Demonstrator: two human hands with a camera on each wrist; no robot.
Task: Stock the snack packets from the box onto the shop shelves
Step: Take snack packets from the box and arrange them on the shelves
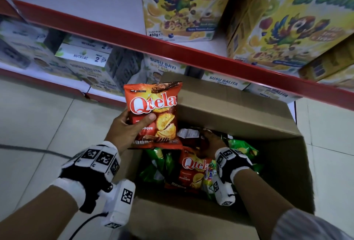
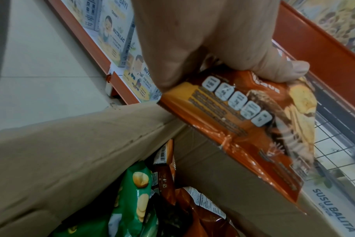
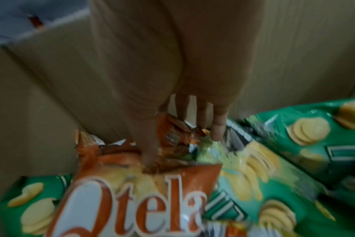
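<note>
My left hand grips a red Qtela packet upright above the far left corner of the open cardboard box. In the left wrist view the thumb of that hand presses the packet's front. My right hand is down inside the box. In the blurred right wrist view its thumb and fingers pinch the crumpled top of another red packet. A third red Qtela packet and several green chip packets lie in the box.
The box stands on the tiled floor against the shelving. The red-edged upper shelf carries yellow cereal boxes on its right and bare white board on its left. White milk-powder boxes fill the bottom shelf.
</note>
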